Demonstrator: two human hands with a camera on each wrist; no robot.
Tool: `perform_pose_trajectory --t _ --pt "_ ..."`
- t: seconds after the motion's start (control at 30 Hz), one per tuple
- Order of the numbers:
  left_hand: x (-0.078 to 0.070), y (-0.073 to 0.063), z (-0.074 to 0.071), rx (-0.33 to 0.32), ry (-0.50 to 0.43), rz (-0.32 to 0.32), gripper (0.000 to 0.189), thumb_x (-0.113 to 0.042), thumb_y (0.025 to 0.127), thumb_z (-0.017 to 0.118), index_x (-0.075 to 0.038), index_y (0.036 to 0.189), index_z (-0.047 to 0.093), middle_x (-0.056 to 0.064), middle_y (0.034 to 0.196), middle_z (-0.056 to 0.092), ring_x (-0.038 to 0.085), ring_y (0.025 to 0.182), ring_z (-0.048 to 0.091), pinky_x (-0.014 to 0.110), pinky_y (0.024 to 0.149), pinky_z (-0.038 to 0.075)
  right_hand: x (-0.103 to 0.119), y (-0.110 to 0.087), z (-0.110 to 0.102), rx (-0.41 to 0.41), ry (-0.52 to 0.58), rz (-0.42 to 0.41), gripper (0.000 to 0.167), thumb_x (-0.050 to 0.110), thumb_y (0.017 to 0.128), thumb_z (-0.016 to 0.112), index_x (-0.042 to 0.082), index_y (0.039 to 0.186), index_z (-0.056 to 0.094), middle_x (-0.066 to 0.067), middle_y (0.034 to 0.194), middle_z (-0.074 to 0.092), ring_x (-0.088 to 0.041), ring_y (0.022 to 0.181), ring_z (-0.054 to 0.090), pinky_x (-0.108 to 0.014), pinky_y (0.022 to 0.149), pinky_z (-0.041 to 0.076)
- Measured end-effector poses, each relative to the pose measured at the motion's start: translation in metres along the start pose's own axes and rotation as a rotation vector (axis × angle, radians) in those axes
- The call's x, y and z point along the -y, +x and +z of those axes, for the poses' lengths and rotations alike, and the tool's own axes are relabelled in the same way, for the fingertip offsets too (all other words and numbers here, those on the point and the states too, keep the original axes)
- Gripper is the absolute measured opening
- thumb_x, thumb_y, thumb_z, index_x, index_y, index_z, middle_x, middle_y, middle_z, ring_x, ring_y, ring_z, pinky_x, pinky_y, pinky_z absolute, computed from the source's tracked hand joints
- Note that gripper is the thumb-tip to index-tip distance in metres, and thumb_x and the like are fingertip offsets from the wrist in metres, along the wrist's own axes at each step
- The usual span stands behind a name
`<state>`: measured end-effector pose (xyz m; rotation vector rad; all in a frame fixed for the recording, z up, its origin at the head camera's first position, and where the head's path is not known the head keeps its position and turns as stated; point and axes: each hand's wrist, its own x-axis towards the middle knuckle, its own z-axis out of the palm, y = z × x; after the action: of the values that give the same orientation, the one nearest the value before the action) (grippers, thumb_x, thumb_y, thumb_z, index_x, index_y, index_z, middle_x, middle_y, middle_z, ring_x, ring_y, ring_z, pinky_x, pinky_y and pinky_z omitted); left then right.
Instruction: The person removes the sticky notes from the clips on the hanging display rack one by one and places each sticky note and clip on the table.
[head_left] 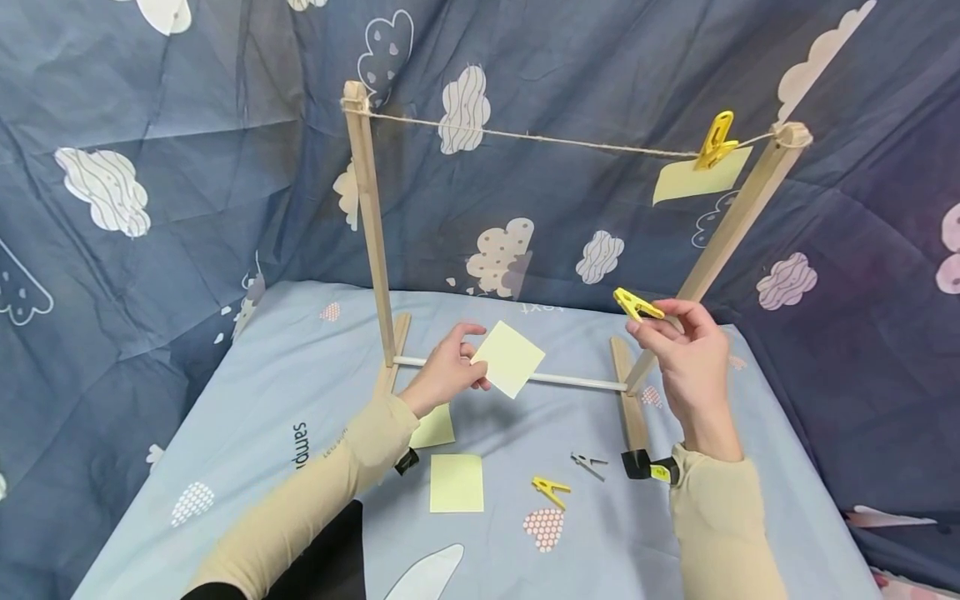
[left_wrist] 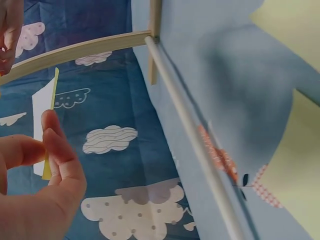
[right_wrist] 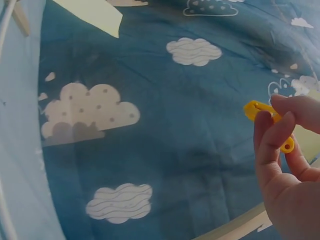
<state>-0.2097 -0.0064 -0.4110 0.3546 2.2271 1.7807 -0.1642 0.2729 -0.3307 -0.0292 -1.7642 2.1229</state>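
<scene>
My left hand (head_left: pixel 448 367) pinches a pale yellow paper square (head_left: pixel 512 360) by its left edge, in front of the frame's white crossbar. In the left wrist view, thumb and finger close on the paper (left_wrist: pixel 45 125), seen nearly edge-on. My right hand (head_left: pixel 686 354) grips a yellow clothespin (head_left: pixel 636 305) beside the right wooden post, its nose pointing left; the right wrist view shows the clothespin (right_wrist: pixel 257 110) between thumb and fingers. Above, a string (head_left: pixel 540 137) runs between the two posts. Near its right end, another yellow clothespin (head_left: pixel 716 143) clamps a paper square (head_left: pixel 697 179).
On the blue cloth lie two more paper squares (head_left: pixel 457 483), one partly behind the left forearm. To their right are a yellow clothespin (head_left: pixel 551 490) and a grey clothespin (head_left: pixel 589 465). Wooden posts (head_left: pixel 371 225) rise from feet on the table, with a dark patterned curtain (head_left: pixel 300 167) behind.
</scene>
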Motion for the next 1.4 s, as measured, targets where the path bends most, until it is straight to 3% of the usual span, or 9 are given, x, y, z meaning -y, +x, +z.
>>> perform_pose_trajectory --t 0.2,0.37,0.47,0.6,0.87,1.17,1.4 --pt "0.014 0.001 0.005 0.040 0.089 0.003 0.057 0.003 0.083 0.054 -0.003 0.137 0.040 0.008 0.078 0.062 0.036 0.072 0.070 0.025 0.061 0.050 -0.015 -0.006 -0.007 -0.028 -0.072 0.059 0.033 -0.018 0.076 0.068 0.006 0.098 0.060 -0.006 0.106 0.052 -0.006 0.073 0.067 -0.017 0.075 0.055" --pt "0.023 0.000 0.008 0.058 0.223 -0.006 0.051 0.001 0.084 0.055 -0.005 0.134 0.045 0.006 0.078 0.063 0.025 0.065 0.067 0.023 0.058 0.042 -0.027 -0.011 -0.010 -0.023 -0.129 0.099 0.032 -0.017 0.077 0.068 0.005 0.098 0.059 -0.005 0.107 0.051 -0.005 0.073 0.066 -0.016 0.075 0.055" --pt "0.027 -0.002 0.010 0.078 0.284 -0.020 0.047 0.000 0.085 0.055 -0.006 0.131 0.048 0.005 0.078 0.063 0.021 0.064 0.066 0.023 0.057 0.040 -0.034 -0.016 -0.014 -0.006 -0.166 0.133 0.031 -0.014 0.077 0.070 0.005 0.099 0.058 -0.002 0.099 0.054 -0.004 0.073 0.065 -0.015 0.073 0.054" --pt "0.031 -0.003 0.012 0.103 0.322 -0.024 0.042 -0.001 0.086 0.056 -0.005 0.128 0.050 0.006 0.081 0.064 0.031 0.072 0.068 0.023 0.057 0.040 -0.045 -0.023 -0.021 0.015 -0.205 0.164 0.030 -0.010 0.078 0.072 0.006 0.100 0.058 0.002 0.083 0.059 -0.004 0.071 0.062 -0.015 0.069 0.052" --pt "0.042 -0.002 0.017 0.128 0.359 -0.053 0.041 0.002 0.086 0.055 -0.003 0.127 0.050 0.006 0.077 0.062 0.033 0.073 0.069 0.022 0.057 0.040 -0.064 -0.038 -0.033 0.035 -0.269 0.210 0.031 -0.006 0.078 0.074 0.006 0.102 0.059 0.006 0.076 0.061 -0.002 0.069 0.058 -0.014 0.065 0.051" --pt "0.049 -0.002 0.024 0.158 0.359 -0.068 0.041 0.003 0.086 0.054 -0.002 0.126 0.051 0.007 0.072 0.062 0.037 0.072 0.069 0.023 0.055 0.037 -0.080 -0.054 -0.045 0.070 -0.368 0.314 0.036 0.001 0.079 0.076 0.001 0.109 0.056 0.008 0.077 0.066 -0.002 0.071 0.064 -0.018 0.067 0.051" --pt "0.055 0.000 0.029 0.174 0.371 -0.101 0.040 0.004 0.087 0.054 -0.001 0.127 0.050 0.008 0.073 0.064 0.034 0.070 0.069 0.023 0.055 0.037 -0.092 -0.069 -0.054 0.118 -0.360 0.347 0.038 -0.002 0.078 0.076 -0.002 0.109 0.055 0.007 0.072 0.064 -0.004 0.069 0.063 -0.018 0.064 0.049"
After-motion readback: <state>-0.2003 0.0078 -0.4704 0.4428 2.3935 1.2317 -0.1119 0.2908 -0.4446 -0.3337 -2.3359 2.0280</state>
